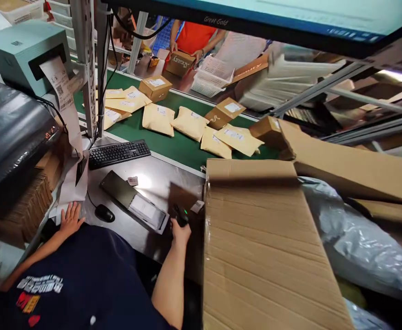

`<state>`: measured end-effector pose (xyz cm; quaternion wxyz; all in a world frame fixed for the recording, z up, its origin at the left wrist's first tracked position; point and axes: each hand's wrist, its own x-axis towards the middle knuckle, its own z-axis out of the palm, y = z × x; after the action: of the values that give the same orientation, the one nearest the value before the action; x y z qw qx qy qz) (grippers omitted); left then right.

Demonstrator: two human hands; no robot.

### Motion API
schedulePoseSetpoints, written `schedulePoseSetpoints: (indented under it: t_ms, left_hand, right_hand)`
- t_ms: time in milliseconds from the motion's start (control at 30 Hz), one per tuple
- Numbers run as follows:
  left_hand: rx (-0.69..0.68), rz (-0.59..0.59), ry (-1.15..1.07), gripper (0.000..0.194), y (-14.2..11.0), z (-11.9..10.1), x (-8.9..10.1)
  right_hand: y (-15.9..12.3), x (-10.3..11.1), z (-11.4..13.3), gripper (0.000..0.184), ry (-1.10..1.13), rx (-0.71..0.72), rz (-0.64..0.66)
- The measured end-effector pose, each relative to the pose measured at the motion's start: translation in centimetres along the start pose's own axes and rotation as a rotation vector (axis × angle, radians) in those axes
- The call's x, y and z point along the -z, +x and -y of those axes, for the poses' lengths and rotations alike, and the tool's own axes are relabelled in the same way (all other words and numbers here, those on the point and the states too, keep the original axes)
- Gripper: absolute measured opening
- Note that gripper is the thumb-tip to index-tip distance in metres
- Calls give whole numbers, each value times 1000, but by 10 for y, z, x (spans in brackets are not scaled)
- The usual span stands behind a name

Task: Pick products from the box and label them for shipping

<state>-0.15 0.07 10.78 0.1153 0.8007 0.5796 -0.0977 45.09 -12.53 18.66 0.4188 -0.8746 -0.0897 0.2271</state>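
Left hand [70, 220]: was spread palm-down by the label strip's [74, 130] lower end, left of the keyboard [119, 153] and nearer the body; contact could not be told.
Right hand [181, 233]: was wrapped around a black scanner [180, 215], right of the keyboard.
Slim box [134, 201]: was laid on the keyboard's near side, untouched.
Scanner: scanning was judged in hand; steady aim seemed called for next.

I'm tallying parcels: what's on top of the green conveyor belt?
On the green belt lie padded envelopes and cardboard boxes, several showing white labels. The large carton and metal post cover parts of it; anything behind them cannot be seen.
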Motion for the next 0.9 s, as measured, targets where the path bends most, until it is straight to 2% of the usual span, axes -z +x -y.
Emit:
schedulePoseSetpoints:
  t_ms: [200, 300, 400, 567, 633, 733, 800, 900]
  left_hand:
    - [26, -32, 1, 68, 1, -2, -1]
    - [9, -40, -19, 68, 2, 0, -3]
    - [3, -27, -33, 67, 3, 2, -5]
    - [18, -10, 2, 67, 2, 0, -4]
    - [5, -9, 18, 66, 2, -2, 4]
    - [-26, 18, 46, 66, 7, -4, 27]
    - [-63, 57, 49, 60, 15, -7, 47]
    - [-108, 59, 21, 48, 37, -21, 80]
  right_hand:
    - [-5, -58, 78, 33, 43, 20, 394]
    - [-10, -74, 97, 30, 19, 41, 468]
    - [-13, -74, 103, 30, 3, 61, 487]
    - [-19, -64, 95, 36, 14, 67, 481]
    - [-20, -59, 87, 40, 21, 59, 470]
    - [-16, -44, 66, 45, 19, 39, 420]
    - [-11, -28, 42, 45, -40, 23, 278]
    - [-5, 0, -5, 40, -198, -38, -49]
